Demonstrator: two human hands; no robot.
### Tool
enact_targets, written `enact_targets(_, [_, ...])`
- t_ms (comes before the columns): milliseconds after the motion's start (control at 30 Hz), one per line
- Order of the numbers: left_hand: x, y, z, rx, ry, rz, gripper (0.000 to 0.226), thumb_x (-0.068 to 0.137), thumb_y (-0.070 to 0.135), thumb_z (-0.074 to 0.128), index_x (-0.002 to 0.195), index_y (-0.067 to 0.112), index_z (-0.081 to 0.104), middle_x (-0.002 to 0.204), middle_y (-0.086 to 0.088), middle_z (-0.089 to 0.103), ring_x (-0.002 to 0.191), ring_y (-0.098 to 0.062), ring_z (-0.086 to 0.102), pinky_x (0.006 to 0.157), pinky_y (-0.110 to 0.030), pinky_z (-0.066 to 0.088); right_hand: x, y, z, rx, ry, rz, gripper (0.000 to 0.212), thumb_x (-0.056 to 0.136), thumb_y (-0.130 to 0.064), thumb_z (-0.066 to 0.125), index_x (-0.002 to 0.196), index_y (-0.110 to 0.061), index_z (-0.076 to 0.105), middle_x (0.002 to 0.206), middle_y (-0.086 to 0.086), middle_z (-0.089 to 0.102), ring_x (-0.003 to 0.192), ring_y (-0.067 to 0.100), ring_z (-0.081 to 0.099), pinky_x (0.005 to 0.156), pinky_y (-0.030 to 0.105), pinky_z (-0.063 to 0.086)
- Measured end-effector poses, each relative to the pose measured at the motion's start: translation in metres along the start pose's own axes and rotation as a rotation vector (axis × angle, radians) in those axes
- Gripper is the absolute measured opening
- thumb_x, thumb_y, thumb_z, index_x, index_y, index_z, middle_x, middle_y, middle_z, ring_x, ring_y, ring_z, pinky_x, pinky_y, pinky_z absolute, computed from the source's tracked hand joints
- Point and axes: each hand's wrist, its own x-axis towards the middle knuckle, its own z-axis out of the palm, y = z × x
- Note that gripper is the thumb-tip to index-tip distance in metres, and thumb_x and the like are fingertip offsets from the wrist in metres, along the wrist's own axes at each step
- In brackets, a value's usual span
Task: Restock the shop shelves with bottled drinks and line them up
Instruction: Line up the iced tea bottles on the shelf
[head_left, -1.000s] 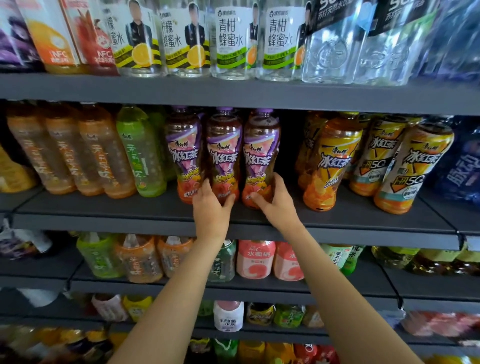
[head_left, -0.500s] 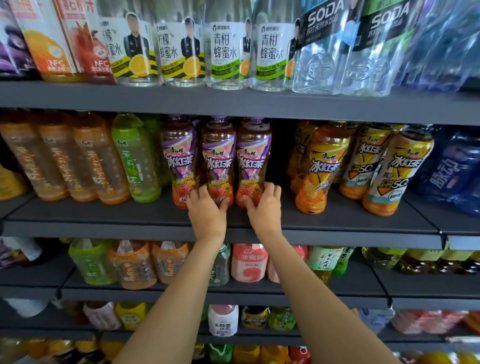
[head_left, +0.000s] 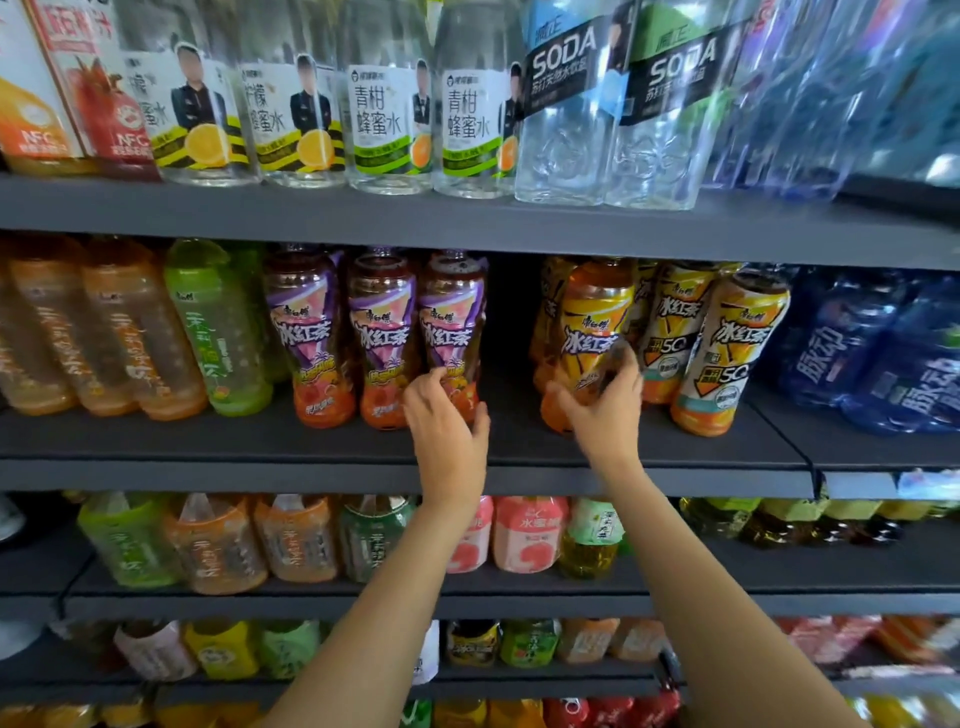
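Three purple-label iced tea bottles stand in a row on the dark middle shelf (head_left: 208, 441). My left hand (head_left: 448, 423) is wrapped around the base of the rightmost purple bottle (head_left: 451, 317), thumb on its right side. A dark gap separates that bottle from a group of yellow-label iced tea bottles. My right hand (head_left: 605, 402) grips the lower part of the nearest yellow-label bottle (head_left: 595, 312), which stands at the left front of that group; its fingers are blurred.
Orange and green tea bottles (head_left: 208, 332) fill the shelf's left part, and blue bottles (head_left: 883, 358) the right. Clear honey-water and soda bottles (head_left: 566, 104) stand on the shelf above. Lower shelves hold small mixed drinks (head_left: 524, 535).
My right hand left the rightmost purple bottle and moved right onto the yellow-label bottle. My left hand shifted right from the middle purple bottle to the rightmost one.
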Motion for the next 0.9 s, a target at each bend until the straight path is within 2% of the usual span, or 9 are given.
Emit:
enact_targets(67, [0.002,0.0,0.005,0.034,0.036,-0.045,0.05,0.085,0.013,0.063,0.128,0.006,0.04,0.128,-0.015,0.04,0.122,-0.026,0.041,0.1,-0.037,0.043,0.013,0.008,-0.002,0.056,-0.139,0.036,0.094,0.075,-0.027,0.077,0.146,-0.01,0.018,0.143,0.009,0.038,0.132,0.025,0.038,0.108,0.035,0.034])
enact_targets(133, [0.004,-0.001,0.008,0.058,0.072,-0.055,0.05,0.083,0.012,0.065,0.127,0.007,0.041,0.126,-0.016,0.042,0.119,-0.027,0.043,0.098,-0.036,0.044,0.018,0.012,-0.002,0.072,-0.219,0.067,0.081,0.079,-0.027,0.073,0.142,-0.011,0.026,0.132,0.007,0.051,0.121,0.023,0.049,0.095,0.026,0.039])
enact_targets(300, [0.014,0.0,0.017,0.123,0.105,-0.124,0.044,0.083,0.009,0.065,0.12,0.01,0.042,0.119,-0.014,0.048,0.112,-0.026,0.044,0.091,-0.03,0.04,0.017,0.012,0.0,0.087,-0.219,0.035,0.068,0.083,-0.024,0.069,0.137,-0.007,0.031,0.124,0.008,0.056,0.1,0.016,0.054,0.078,0.012,0.035])
enact_targets(400, [0.008,0.005,0.023,0.076,0.182,-0.129,0.042,0.082,0.004,0.064,0.118,0.008,0.044,0.12,-0.015,0.045,0.112,-0.027,0.046,0.092,-0.034,0.046,0.019,0.01,0.001,0.11,-0.237,0.037,0.066,0.083,-0.022,0.069,0.136,-0.008,0.031,0.127,0.008,0.054,0.11,0.019,0.053,0.075,0.008,0.032])
enact_targets(500, [-0.012,0.025,0.04,-0.014,0.236,-0.045,0.037,0.081,0.003,0.06,0.116,0.005,0.046,0.118,-0.014,0.045,0.11,-0.025,0.047,0.09,-0.031,0.045,0.015,0.013,0.002,0.093,-0.235,0.029,0.068,0.081,-0.022,0.071,0.134,-0.004,0.032,0.13,0.013,0.048,0.119,0.026,0.049,0.085,0.018,0.037])
enact_targets(567, [-0.024,0.042,0.055,-0.101,0.129,0.016,0.04,0.084,0.012,0.061,0.12,0.005,0.046,0.118,-0.011,0.048,0.111,-0.02,0.046,0.091,-0.023,0.04,0.007,0.021,-0.001,0.012,-0.233,-0.02,0.067,0.084,-0.02,0.068,0.136,0.0,0.031,0.132,0.016,0.043,0.121,0.029,0.045,0.092,0.026,0.037])
enact_targets(700, [-0.024,0.051,0.078,-0.186,-0.117,-0.056,0.055,0.083,0.024,0.066,0.131,0.011,0.042,0.126,-0.004,0.052,0.118,-0.017,0.049,0.1,-0.031,0.042,0.002,0.035,-0.008,-0.132,-0.22,-0.095,0.045,0.094,-0.011,0.049,0.136,-0.001,0.036,0.129,0.015,0.041,0.116,0.031,0.046,0.091,0.03,0.04])
enact_targets(800, [-0.019,0.054,0.081,-0.217,-0.184,-0.207,0.052,0.084,0.02,0.066,0.131,0.015,0.044,0.124,-0.004,0.057,0.116,-0.019,0.053,0.098,-0.029,0.043,0.007,0.038,-0.009,-0.141,-0.259,-0.125,0.039,0.092,-0.008,0.05,0.129,0.0,0.042,0.123,0.016,0.044,0.112,0.033,0.049,0.087,0.032,0.041])
enact_targets(900, [-0.014,0.055,0.082,-0.171,-0.227,-0.23,0.055,0.086,0.021,0.064,0.136,0.015,0.04,0.13,-0.005,0.054,0.121,-0.019,0.05,0.101,-0.03,0.04,0.012,0.042,-0.012,-0.132,-0.312,-0.161,0.039,0.089,-0.009,0.054,0.125,0.002,0.045,0.118,0.017,0.047,0.108,0.034,0.051,0.086,0.034,0.043])
